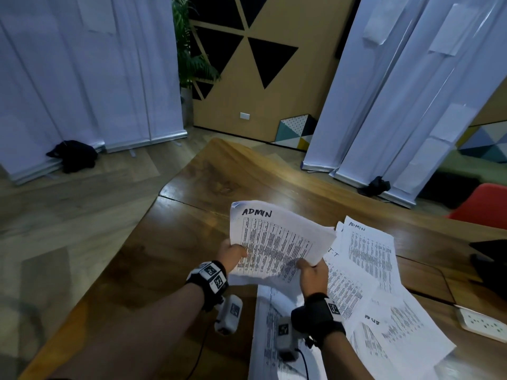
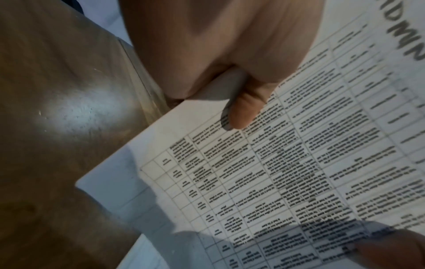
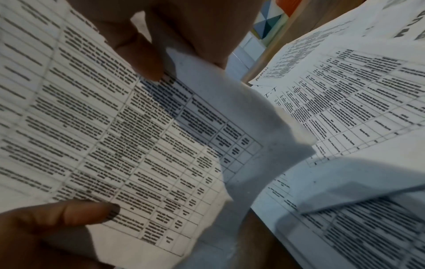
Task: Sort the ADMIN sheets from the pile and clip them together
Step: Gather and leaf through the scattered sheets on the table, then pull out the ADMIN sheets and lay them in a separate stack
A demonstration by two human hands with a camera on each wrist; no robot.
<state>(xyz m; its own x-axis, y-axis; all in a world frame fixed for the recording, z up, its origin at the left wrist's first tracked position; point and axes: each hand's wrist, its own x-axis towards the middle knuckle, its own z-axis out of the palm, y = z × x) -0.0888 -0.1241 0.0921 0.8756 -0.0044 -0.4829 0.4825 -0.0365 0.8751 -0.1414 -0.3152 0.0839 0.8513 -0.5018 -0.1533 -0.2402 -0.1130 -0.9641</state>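
Observation:
A thin bundle of ADMIN sheets (image 1: 277, 239), printed tables with "ADMIN" handwritten on top, is held up above the wooden table (image 1: 175, 237). My left hand (image 1: 233, 255) pinches its left edge, thumb on the printed face (image 2: 243, 109). My right hand (image 1: 311, 272) grips the bottom right corner, thumb on top (image 3: 147, 60). The ADMIN sheets (image 3: 115, 127) fill the right wrist view. The pile of loose sheets (image 1: 381, 294) lies spread on the table to the right, one more ADMIN sheet (image 1: 367, 250) on top at the back. No clip is in sight.
A white power strip (image 1: 482, 322) lies at the table's right edge, dark objects (image 1: 491, 256) beyond it and a red chair (image 1: 485, 207) behind. More sheets (image 1: 277, 338) lie under my right wrist. White banners stand on the floor around the table.

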